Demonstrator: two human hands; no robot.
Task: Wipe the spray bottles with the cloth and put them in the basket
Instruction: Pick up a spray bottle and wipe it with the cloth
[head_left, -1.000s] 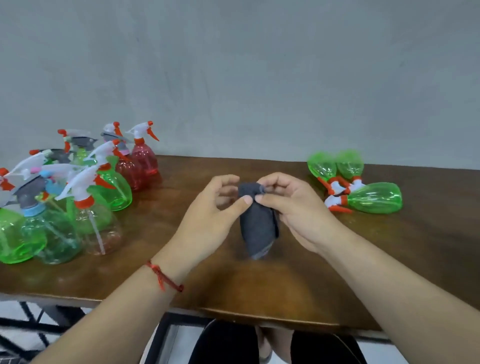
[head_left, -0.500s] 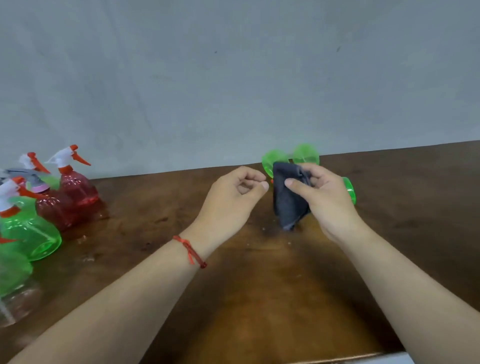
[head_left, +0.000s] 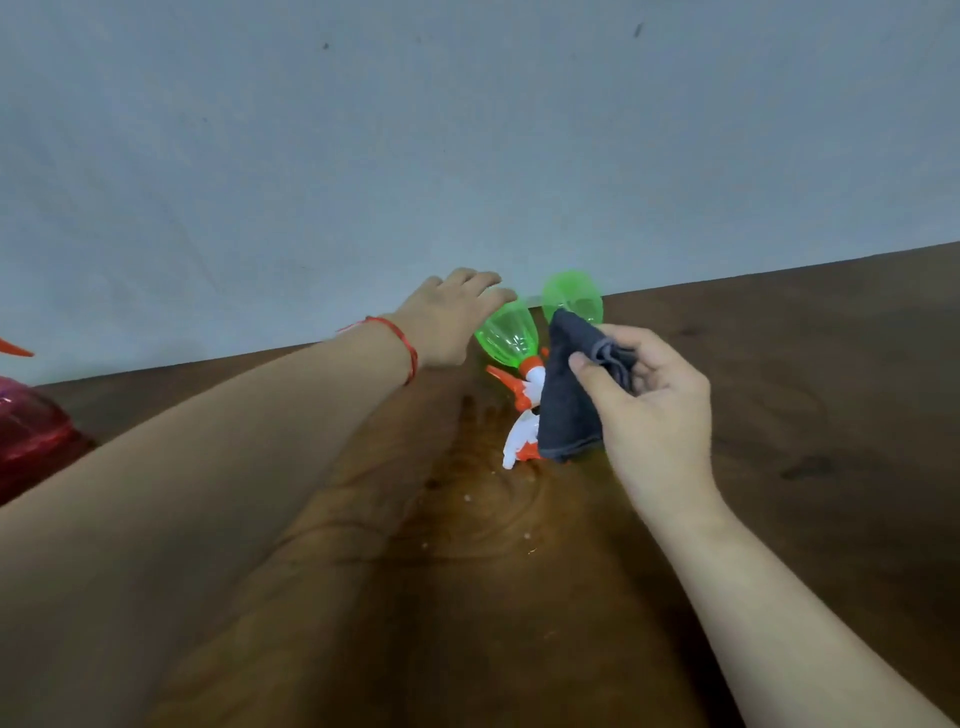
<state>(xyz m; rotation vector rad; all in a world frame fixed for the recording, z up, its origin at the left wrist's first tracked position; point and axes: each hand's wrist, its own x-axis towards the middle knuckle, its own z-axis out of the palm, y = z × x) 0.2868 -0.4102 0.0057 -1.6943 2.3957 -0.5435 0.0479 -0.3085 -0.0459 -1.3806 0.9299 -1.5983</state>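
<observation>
We are fetching a bottle: our left grip (head_left: 452, 322), fingers straight, is at the translucent green plastic spray bottle (head_left: 506, 332) lying on the brown wooden tabletop (head_left: 789, 405); our right grip (head_left: 654, 415) pinches the dark grey cloth (head_left: 569, 410). Next: clasp the bottle.

You're at a plain indoor work spot: a flat grey painted wall (head_left: 467, 130) rises straight behind a dark wooden table (head_left: 805, 415), and coloured plastic spray bottles (head_left: 506, 332) lie on it. Whether it's a home or a workshop, you can't tell.
</observation>
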